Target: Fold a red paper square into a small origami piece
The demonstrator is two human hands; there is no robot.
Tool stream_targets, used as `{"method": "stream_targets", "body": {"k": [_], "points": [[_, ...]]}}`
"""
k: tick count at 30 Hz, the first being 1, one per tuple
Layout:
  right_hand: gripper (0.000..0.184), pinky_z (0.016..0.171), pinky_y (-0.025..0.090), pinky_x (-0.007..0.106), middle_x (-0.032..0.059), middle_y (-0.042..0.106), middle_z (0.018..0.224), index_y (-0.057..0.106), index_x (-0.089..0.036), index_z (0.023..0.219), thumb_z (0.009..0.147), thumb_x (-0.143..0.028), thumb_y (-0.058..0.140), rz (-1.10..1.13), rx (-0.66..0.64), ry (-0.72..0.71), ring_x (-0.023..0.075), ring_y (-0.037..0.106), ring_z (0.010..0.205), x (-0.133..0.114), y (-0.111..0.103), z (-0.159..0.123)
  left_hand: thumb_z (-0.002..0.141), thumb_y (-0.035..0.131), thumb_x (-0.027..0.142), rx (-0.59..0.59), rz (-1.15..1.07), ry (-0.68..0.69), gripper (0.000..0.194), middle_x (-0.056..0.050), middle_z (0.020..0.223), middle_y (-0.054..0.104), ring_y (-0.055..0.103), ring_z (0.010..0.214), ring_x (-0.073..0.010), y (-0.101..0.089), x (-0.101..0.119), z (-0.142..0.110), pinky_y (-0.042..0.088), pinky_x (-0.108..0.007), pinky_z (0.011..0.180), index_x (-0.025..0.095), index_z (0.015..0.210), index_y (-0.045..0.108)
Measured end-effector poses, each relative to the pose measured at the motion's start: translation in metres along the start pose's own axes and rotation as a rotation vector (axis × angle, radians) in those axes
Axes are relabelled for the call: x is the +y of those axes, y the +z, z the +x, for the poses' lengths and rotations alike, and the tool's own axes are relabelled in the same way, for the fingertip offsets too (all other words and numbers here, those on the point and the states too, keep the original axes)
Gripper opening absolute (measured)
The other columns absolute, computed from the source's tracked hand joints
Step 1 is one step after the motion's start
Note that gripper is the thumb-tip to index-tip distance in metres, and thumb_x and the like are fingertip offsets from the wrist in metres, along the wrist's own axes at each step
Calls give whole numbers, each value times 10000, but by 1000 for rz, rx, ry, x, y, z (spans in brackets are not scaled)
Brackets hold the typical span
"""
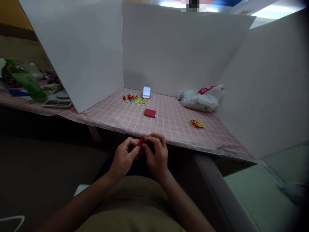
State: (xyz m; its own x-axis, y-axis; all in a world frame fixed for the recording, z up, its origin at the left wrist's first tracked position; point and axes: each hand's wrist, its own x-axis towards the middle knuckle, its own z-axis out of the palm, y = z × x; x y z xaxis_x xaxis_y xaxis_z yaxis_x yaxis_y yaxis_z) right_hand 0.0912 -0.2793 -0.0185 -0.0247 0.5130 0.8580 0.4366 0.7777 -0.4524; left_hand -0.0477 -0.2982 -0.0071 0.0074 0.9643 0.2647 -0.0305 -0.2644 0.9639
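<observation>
Just in front of the table edge, my two hands hold a small folded piece of red paper (141, 141) between them. My left hand (125, 154) pinches its left side with thumb and fingers. From the right, my right hand (156, 154) grips it with thumb and fingertips, and part of the paper is hidden behind the fingers. Beyond the hands, a stack of red paper squares (150, 112) lies on the pink checked tablecloth (116, 117). Farther back sits a cluster of small folded paper pieces (138, 100) in yellow, orange, red and blue.
A lit phone (146, 92) leans at the back. To the right are a white plastic bag (201, 100) and yellow and red cut-out shapes (196, 124). White panels (183, 51) enclose the table. At left stand a green bottle (29, 84) and a kitchen scale (58, 101).
</observation>
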Motion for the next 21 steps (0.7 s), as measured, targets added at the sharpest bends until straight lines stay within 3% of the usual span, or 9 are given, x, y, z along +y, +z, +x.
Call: {"method": "stream_targets", "body": {"k": [6,10,21], "points": [[140,802,538,373,58,605,965,599,-215,909,916,-77,578,24,-31,82,204,593,937,-1,1,3,862,637,249,-1,53,47,123,-10,797,627,564,708,-130,0,-2,-2,470,-250,643,163,777,614],[159,778,535,355,49,607,935,591,-216,873,911,-65,559,36,-29,101,197,601,912,-1,0,3,858,643,264,-11,22,10,117,-4,781,621,555,668,-123,0,0,-1,466,-239,596,162,802,629],[176,781,545,353,55,609,973,634,-218,921,914,-44,603,-97,72,-209,193,589,919,3,-4,-1,842,708,311,-65,-234,-140,166,10,680,626,559,603,-107,-1,-1,-2,459,-204,544,160,806,651]]}}
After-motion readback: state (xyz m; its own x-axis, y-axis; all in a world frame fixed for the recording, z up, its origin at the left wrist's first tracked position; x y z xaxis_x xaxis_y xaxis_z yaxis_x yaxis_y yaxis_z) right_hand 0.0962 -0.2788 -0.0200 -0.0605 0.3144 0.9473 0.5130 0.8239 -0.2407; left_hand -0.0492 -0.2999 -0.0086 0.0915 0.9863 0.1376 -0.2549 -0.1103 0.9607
